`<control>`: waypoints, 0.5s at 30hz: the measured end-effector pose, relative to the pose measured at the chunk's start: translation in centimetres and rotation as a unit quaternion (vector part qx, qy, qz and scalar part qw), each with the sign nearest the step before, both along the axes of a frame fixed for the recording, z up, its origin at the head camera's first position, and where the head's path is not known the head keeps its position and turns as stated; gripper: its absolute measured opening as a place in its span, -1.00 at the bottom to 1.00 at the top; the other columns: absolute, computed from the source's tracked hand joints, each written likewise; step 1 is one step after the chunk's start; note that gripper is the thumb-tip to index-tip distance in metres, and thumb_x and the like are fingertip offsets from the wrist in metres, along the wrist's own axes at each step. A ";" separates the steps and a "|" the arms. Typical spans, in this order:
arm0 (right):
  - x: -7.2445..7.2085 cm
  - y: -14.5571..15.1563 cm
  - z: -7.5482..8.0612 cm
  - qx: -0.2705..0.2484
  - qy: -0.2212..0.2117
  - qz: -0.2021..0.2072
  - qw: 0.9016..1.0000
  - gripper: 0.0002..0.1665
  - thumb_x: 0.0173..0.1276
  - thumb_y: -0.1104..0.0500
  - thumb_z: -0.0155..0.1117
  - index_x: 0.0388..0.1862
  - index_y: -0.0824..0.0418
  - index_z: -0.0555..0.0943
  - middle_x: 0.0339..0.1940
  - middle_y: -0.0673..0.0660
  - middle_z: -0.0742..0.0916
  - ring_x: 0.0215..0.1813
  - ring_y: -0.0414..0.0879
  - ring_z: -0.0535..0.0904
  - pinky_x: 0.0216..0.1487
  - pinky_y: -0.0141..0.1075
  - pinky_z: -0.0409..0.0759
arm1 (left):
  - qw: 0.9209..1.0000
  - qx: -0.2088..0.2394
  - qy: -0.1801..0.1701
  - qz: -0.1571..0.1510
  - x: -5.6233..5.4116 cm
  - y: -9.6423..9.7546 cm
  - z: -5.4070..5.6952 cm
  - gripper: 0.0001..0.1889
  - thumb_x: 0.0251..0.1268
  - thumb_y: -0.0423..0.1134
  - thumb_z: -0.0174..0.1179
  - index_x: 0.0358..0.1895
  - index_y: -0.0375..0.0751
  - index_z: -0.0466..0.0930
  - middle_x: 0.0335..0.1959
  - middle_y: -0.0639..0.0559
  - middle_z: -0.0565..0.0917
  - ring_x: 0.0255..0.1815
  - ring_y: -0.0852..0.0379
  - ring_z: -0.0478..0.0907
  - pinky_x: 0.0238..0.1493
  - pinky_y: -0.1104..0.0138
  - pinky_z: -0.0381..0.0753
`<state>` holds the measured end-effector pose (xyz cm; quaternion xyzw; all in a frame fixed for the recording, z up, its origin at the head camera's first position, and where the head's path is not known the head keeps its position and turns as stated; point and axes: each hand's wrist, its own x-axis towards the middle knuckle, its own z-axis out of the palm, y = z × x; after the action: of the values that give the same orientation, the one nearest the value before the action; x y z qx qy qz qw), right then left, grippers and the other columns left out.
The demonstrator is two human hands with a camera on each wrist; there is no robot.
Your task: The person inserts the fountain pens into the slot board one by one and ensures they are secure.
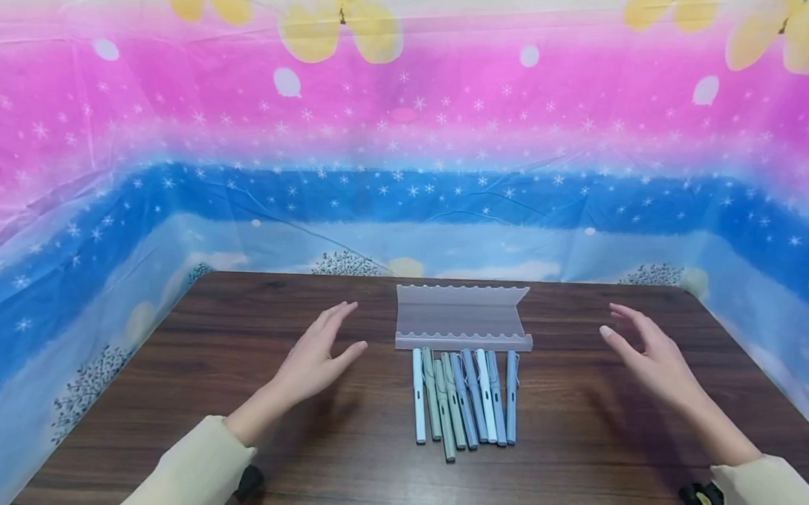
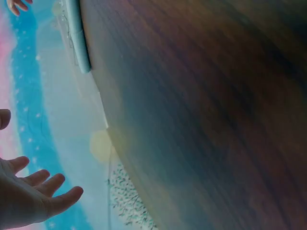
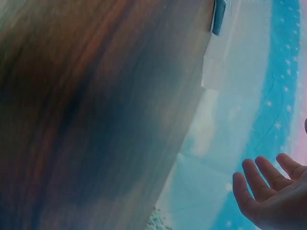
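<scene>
Roughly side by side, 9 pens (image 1: 476, 398) in pale blue, sage and slate lay just before a translucent scalloped rack (image 1: 456, 310). Left hand (image 1: 320, 357) and right hand (image 1: 652, 359) flanked them, empty, fingers loosely extended. Beneath spread a dark wood-grained table (image 1: 318, 463); behind hung pink-and-blue snowflake cloth (image 1: 401, 145).

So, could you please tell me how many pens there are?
9 visible, left to right in the head view: one pale pen, three green pens, two blue pens, another pale pen, two more blue pens. None seems hidden.
</scene>
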<state>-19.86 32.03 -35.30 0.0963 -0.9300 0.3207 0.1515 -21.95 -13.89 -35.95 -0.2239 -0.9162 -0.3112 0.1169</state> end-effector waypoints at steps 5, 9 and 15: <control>-0.6 -0.6 -0.9 -0.028 -0.052 0.003 0.998 -0.35 0.33 -0.13 -0.08 0.27 0.22 0.20 0.09 0.32 0.44 0.09 0.22 0.33 -0.09 0.10 0.32 | 0.999 0.035 -0.036 -0.008 -0.6 0.8 -0.5 -0.35 0.21 0.05 0.03 0.30 -0.17 0.10 0.25 -0.14 0.20 0.22 -0.06 0.18 0.07 -0.02 0.24; -1.1 -1.0 -1.5 -0.038 -0.088 0.010 0.995 -0.35 0.32 -0.16 -0.09 0.24 0.23 0.25 0.06 0.30 0.47 0.02 0.17 0.42 -0.12 0.02 0.38 | 0.996 0.060 -0.059 -0.013 -1.2 1.4 -0.7 -0.38 0.23 0.00 0.03 0.30 -0.17 0.10 0.22 -0.18 0.24 0.18 -0.10 0.22 0.03 -0.02 0.29; -1.6 -1.7 -2.2 -0.048 -0.126 0.034 0.990 -0.36 0.32 -0.15 -0.06 0.19 0.27 0.30 -0.01 0.30 0.54 -0.04 0.12 0.49 -0.11 -0.02 0.42 | 0.990 0.104 -0.090 -0.009 -2.3 1.6 -1.0 -0.40 0.25 -0.03 0.02 0.28 -0.19 0.10 0.19 -0.24 0.26 0.18 -0.15 0.21 0.05 -0.03 0.27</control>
<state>-21.47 30.33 -37.50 0.0794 -0.9212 0.3798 0.0270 -24.27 -12.30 -36.93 -0.1897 -0.8835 -0.4249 0.0536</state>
